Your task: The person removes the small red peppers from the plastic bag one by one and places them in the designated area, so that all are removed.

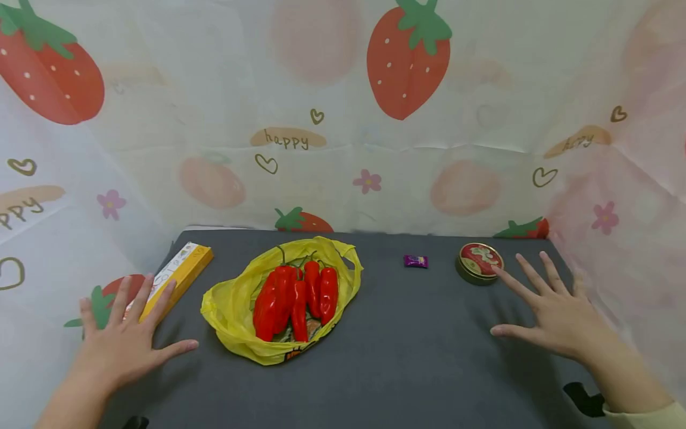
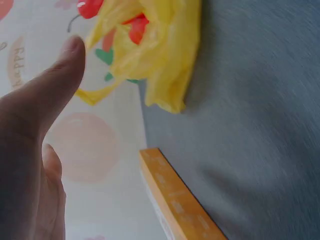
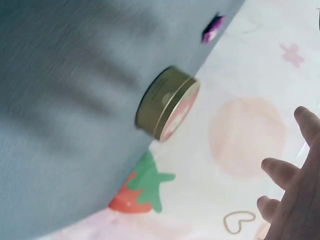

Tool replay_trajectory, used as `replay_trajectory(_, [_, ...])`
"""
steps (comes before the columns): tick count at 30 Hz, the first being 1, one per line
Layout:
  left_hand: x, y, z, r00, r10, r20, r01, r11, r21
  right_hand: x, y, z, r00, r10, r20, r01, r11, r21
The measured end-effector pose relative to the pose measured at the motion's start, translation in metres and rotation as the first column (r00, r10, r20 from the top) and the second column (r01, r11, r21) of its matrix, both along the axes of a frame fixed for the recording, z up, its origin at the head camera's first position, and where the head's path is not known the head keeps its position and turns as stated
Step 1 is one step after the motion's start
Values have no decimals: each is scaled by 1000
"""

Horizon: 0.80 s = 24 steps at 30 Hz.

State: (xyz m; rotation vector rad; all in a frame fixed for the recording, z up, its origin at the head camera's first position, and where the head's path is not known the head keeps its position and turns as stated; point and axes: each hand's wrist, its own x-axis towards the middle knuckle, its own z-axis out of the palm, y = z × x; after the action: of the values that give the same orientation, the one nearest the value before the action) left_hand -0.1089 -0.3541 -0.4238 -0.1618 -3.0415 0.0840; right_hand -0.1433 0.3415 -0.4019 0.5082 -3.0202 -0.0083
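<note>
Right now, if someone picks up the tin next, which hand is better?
Probably the right hand: it's empty and much nearer the tin. The left hand is way over by the yellow box.

Screened-off setting, room type unclear to us
We see strawberry-print sheeting [image 1: 225, 71] at nine, twelve and three o'clock around a dark grey tabletop [image 1: 407, 351]; whether home, studio or workplace, we cannot tell.
</note>
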Motion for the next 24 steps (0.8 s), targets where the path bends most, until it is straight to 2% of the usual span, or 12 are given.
replay_trajectory(6, [-4, 15, 5, 999, 34, 31, -37, 991, 125, -8, -21, -5, 1000, 11, 15, -9, 994, -111])
replay_trajectory(8, [-6, 20, 5, 998, 42, 38, -48, 983, 177, -10, -30, -5, 1000, 10, 12, -8, 990, -140])
replay_trajectory(12, [-10, 27, 2, 994, 55, 98, -79, 960, 268, -14, -48, -4, 1000, 21, -4, -22, 980, -198])
replay_trajectory(15, [-12, 32, -1, 985, 61, 164, -111, 944, 312, -16, -62, -7, 999, 36, -36, -44, 965, -260])
replay_trajectory(18, [-16, 37, -2, 976, 76, 204, -143, 931, 336, -18, -75, -11, 997, 51, -59, -68, 939, -337])
replay_trajectory(22, [-20, 45, -1, 972, 124, 197, -185, 926, 330, -21, -96, -19, 994, 64, -85, -93, 904, -418])
replay_trajectory(24, [-21, 50, -1, 970, 157, 187, -215, 913, 348, -22, -108, -22, 992, 72, -103, -111, 888, -446])
